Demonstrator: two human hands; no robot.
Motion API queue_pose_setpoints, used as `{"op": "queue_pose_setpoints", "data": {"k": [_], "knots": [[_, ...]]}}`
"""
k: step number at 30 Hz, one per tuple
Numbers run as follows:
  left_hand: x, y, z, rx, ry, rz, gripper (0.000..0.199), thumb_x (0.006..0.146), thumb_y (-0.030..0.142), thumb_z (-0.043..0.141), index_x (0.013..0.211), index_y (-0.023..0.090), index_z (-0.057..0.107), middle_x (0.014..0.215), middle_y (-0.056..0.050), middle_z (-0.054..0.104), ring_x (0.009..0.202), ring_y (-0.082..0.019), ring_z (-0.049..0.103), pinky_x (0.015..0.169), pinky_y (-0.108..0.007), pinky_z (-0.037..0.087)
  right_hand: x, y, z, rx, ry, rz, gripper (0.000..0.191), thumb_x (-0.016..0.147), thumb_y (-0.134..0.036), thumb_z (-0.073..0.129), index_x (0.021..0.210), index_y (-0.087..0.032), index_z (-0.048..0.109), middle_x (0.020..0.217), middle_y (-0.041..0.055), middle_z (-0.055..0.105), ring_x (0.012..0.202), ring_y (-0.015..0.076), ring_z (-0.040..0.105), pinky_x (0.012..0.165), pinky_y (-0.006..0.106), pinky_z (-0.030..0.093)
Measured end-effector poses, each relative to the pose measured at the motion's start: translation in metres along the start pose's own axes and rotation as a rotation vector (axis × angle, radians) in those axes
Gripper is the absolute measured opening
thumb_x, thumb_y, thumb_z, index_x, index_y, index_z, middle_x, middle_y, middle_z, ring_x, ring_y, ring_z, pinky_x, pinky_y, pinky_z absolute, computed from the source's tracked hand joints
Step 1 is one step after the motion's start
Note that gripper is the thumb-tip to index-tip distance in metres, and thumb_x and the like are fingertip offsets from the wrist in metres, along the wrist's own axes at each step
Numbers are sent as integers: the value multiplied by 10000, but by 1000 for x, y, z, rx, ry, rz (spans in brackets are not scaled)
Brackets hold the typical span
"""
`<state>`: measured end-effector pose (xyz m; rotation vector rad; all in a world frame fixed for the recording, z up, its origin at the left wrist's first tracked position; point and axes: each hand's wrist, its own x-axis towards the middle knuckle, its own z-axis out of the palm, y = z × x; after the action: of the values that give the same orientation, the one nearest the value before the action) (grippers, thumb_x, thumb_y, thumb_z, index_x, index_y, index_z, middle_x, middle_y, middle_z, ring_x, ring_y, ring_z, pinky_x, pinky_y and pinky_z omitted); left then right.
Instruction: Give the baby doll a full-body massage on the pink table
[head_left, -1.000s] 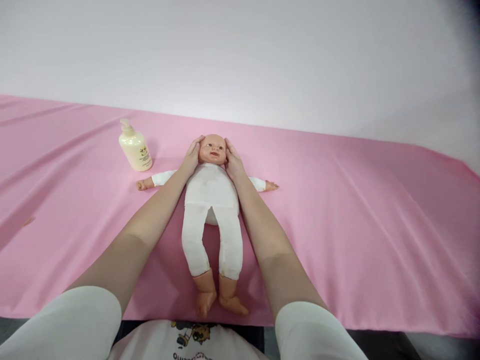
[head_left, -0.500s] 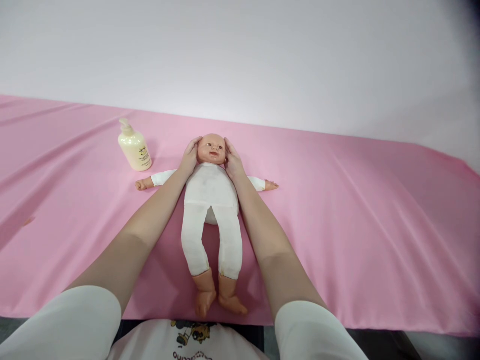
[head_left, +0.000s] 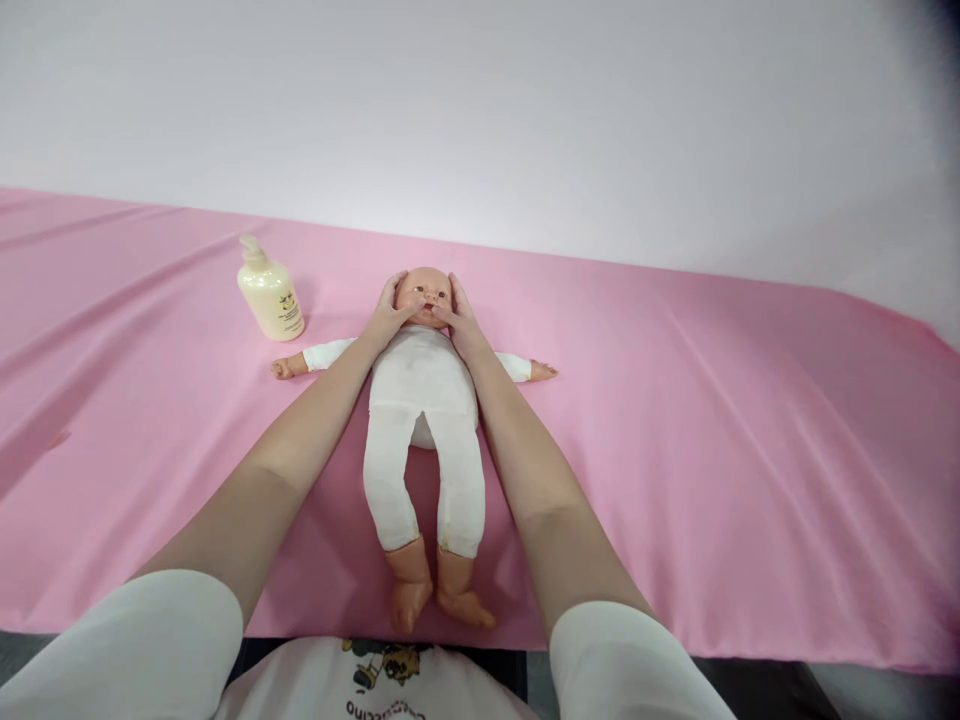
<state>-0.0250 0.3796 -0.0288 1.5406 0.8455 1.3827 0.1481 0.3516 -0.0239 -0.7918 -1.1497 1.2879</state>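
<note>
A baby doll with a white cloth body lies on its back, head away from me, arms spread and feet toward me. My left hand cups the left side of its head, with the thumb laid on the face beside the mouth. On the right side of the head, my right hand mirrors this, thumb by the other corner of the mouth. Both hands hold the head between them, their fingers partly hidden along its sides.
A cream pump bottle stands left of the doll, near its outstretched arm. Under everything lies a pink cloth with creases, and its near edge hangs close to my body. A white wall rises behind.
Both thumbs have moved inward from the sides of the doll's head onto its face near the mouth. The doll and bottle have stayed in place.
</note>
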Motion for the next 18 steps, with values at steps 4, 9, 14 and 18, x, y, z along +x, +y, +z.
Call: {"op": "queue_pose_setpoints", "data": {"k": [4, 9, 14, 18], "knots": [[-3, 4, 1, -8, 0, -16, 816, 716, 489, 792, 1407, 225, 447, 1580, -140, 398, 1500, -315, 360, 1253, -437, 316, 4, 5, -3, 12, 0, -13, 1054, 625, -275, 810, 1558, -319, 322, 1682, -4, 295, 1536, 232, 363, 1274, 441, 353], [-5, 6, 5, -43, 29, -19, 791, 711, 530, 784, 1372, 247, 455, 1562, -133, 423, 1486, -322, 377, 1249, -446, 321, 7, 7, -3, 57, 22, 15, 1022, 630, -219, 716, 1565, -287, 307, 1662, 3, 333, 1514, 238, 402, 1278, 457, 348], [-6, 6, 5, -101, -10, -15, 825, 750, 605, 746, 1403, 200, 446, 1559, -166, 425, 1492, -340, 377, 1246, -441, 335, 5, -1, -2, 131, 34, 31, 985, 610, -173, 534, 1569, -202, 312, 1615, 6, 430, 1513, 234, 405, 1294, 460, 339], [-4, 2, 5, -115, -5, -6, 710, 849, 651, 631, 1390, 219, 475, 1558, -144, 440, 1498, -318, 386, 1253, -453, 327, 3, -5, 0, 140, 68, 48, 990, 591, -190, 456, 1570, -203, 316, 1588, -35, 472, 1507, 191, 414, 1315, 443, 299]]}}
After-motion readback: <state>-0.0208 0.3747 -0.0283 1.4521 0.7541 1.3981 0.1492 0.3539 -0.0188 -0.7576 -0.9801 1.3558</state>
